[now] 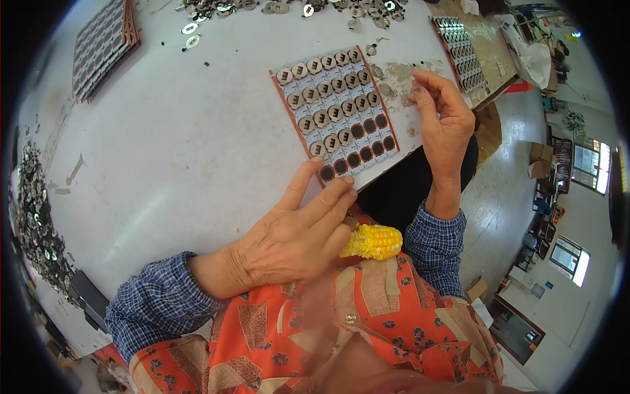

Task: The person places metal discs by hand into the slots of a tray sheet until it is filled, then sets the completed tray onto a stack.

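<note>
Circuit board panel (pixel 336 111) at 12 o'clock, left hand (pixel 295 236) at 7 with fingertips on its near edge; can't tell if it grips the corn cob (pixel 377 242) beside it. Right hand (pixel 446 118) at 2, fingertips bunched, contents unclear.

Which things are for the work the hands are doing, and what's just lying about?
For the work: the panel at the left fingertips; probably the metal pieces and stacked panels.

Seemingly just lying about: corn cob, black object.
</note>
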The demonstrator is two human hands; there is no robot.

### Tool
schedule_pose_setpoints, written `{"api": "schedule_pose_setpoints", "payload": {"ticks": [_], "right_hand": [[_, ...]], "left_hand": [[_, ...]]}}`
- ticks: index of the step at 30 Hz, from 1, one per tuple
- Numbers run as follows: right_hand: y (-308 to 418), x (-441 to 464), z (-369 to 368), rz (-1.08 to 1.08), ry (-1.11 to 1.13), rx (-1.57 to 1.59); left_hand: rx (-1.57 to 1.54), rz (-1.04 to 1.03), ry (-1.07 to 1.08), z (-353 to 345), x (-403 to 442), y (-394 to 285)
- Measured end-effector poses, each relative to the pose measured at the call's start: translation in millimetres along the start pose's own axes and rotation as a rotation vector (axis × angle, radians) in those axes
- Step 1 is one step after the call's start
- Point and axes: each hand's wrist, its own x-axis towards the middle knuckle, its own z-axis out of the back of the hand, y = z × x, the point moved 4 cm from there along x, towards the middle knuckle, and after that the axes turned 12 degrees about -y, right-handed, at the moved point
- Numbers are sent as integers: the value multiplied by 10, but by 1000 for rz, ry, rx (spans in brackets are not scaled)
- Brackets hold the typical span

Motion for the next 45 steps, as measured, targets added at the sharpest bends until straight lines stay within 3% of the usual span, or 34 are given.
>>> {"api": "schedule_pose_setpoints", "payload": {"ticks": [3, 12, 18, 21, 24, 33, 45], "right_hand": [[140, -43, -10, -76, 58, 15], [248, 86, -143, 445, 276, -128], [366, 21, -88, 268, 250, -101], [410, -126, 4, -14, 355, -44], [555, -269, -34, -156, 473, 27], [680, -328, -215, 287, 517, -109], [694, -339, -228, 381, 478, -108]], "left_hand": [[-14, 7, 6, -4, 8, -5], [-30, 33, 23, -6, 0, 3], [-7, 20, 13, -7, -7, 4], [-3, 15, 9, -9, -1, 9], [0, 15, 0, -28, -21, -5], [-3, 6, -27, -34, -25, -15], [-26, 28, -48, -22, -1, 1]]}}
